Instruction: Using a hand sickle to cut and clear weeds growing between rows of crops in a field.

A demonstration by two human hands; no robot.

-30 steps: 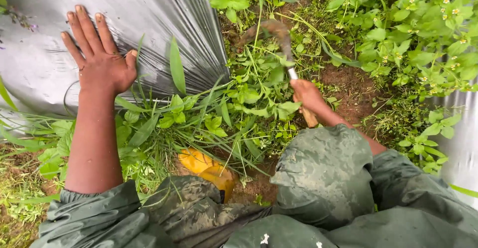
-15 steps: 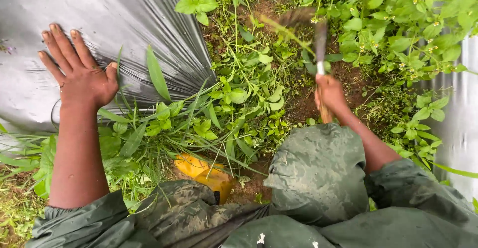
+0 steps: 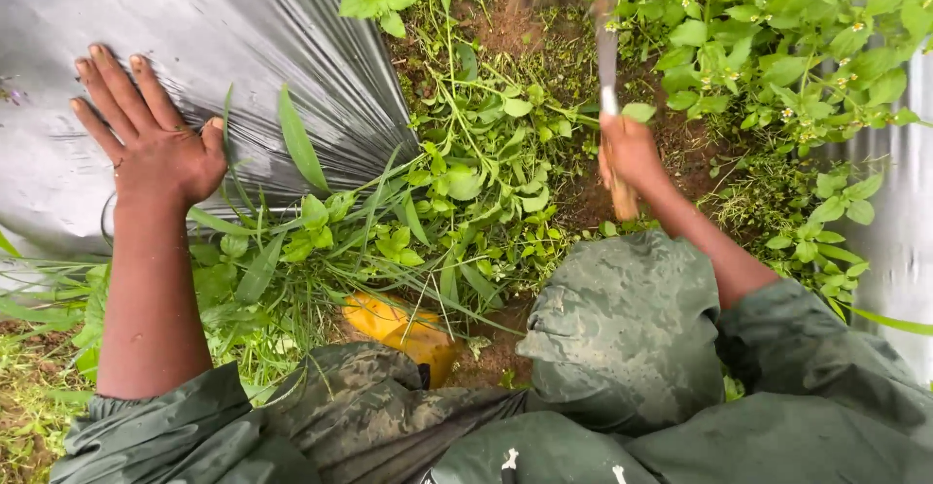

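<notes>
The right hand (image 3: pixel 630 154) is clenched on a hoe (image 3: pixel 604 51) — its blade blurred above the weeds (image 3: pixel 466 183). The left hand (image 3: pixel 155 144) lies spread flat on grey plastic sheeting (image 3: pixel 253 47).

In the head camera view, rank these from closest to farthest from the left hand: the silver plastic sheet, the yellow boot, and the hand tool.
1. Silver plastic sheet: directly under the left hand, touching it.
2. Yellow boot: lower, toward the middle, among weeds.
3. Hand tool: far across, gripped by the right hand.

Head camera looks steeply down, close over the weeds (image 3: pixel 466 183).
</notes>
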